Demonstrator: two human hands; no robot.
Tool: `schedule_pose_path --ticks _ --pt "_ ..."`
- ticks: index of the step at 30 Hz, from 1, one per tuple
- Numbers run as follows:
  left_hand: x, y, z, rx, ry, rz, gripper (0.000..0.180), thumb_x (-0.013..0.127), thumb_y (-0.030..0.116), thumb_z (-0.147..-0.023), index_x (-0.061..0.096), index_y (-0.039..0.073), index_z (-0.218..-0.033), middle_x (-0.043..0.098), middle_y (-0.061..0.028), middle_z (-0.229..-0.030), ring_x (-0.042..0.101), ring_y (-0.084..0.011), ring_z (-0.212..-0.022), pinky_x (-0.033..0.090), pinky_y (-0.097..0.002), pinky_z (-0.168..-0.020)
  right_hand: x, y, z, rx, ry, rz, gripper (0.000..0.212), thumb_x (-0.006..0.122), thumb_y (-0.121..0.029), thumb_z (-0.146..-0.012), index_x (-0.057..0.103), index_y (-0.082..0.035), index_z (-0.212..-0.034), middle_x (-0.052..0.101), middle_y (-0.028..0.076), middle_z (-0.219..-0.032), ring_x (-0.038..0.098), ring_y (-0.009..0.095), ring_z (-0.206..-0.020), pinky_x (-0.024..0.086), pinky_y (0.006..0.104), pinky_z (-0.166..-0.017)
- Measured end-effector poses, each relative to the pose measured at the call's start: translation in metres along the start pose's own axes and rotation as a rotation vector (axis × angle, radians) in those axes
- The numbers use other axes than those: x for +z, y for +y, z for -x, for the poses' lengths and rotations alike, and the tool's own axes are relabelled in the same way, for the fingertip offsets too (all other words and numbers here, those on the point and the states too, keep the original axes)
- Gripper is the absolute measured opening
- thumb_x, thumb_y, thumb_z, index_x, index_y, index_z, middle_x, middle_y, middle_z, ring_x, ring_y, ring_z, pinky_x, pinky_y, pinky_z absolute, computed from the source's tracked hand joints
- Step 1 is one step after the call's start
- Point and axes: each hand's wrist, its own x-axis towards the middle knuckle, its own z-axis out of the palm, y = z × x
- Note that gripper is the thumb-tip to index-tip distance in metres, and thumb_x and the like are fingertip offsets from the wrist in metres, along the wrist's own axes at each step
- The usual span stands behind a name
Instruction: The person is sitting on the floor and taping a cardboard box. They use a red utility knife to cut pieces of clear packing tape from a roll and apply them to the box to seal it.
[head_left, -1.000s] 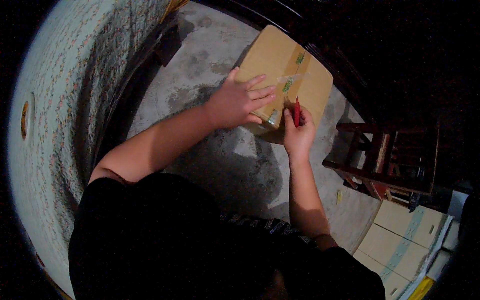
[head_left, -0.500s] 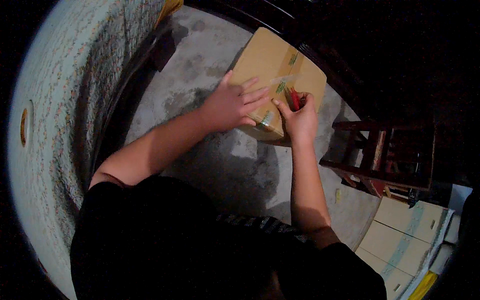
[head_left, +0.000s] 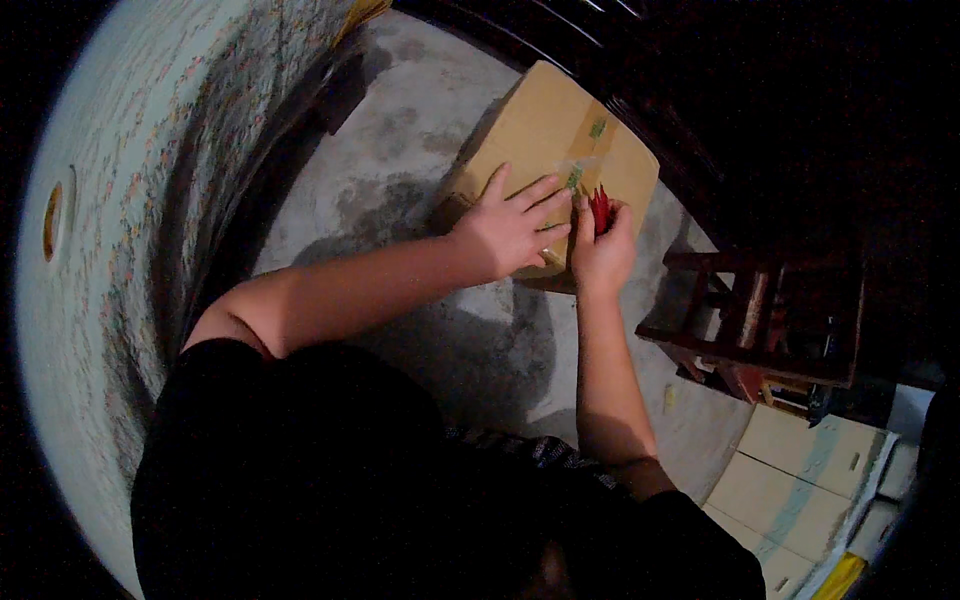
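Observation:
A brown cardboard box (head_left: pixel 540 115) stands on the floor ahead of me, a strip of tape (head_left: pixel 582 150) with green marks running along its top seam. Over the box's near left part lies my left hand (head_left: pixel 510 225), palm down with its fingers spread and nothing in it. Close to its fingertips, my right hand (head_left: pixel 603 250) is closed around a slim red tool (head_left: pixel 600 208) whose end points away from me. The fingers and palm hide most of that tool, so its exact kind is unclear. My left hand and arm cover the box's near left corner.
To the right stands a dark wooden stool (head_left: pixel 745 315). Nearer on that side is a cream drawer cabinet (head_left: pixel 800 480) with green strips. A bed with a patterned cover (head_left: pixel 110 300) fills the left. Grey concrete floor (head_left: pixel 410 130) lies between, and the far right is dark.
My left hand has slid to the right across the box, nearer my right hand. The red tool stays in my right hand, now turned more upright. The view has shifted slightly.

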Motion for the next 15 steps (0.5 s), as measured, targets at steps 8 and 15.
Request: schedule_pose_path --ticks 8,15 --pt "-0.002 0.004 0.001 -0.028 -0.088 0.009 0.066 0.069 0.044 -0.082 0.048 0.026 -0.143 0.029 -0.0039 -0.158 0.020 -0.0253 -0.148 0.021 -0.0663 -0.111 -0.003 0.006 0.007 -0.060 0.068 -0.103 0.028 0.065 -0.025 -0.092 0.059 -0.001 -0.104 0.066 0.020 -0.092 0.065 0.035 -0.083 0.051 0.0393 -0.075" --pt "-0.005 0.000 0.000 -0.073 -0.073 -0.054 0.077 0.074 0.040 -0.077 0.043 0.025 -0.146 0.027 -0.0035 -0.160 0.017 -0.0262 -0.149 0.022 -0.0610 -0.113 0.000 0.009 0.010 -0.084 0.069 -0.115 0.026 0.065 -0.020 -0.091 0.059 -0.001 -0.108 0.066 0.019 -0.094 0.065 0.036 -0.085 0.051 0.0400 -0.077"
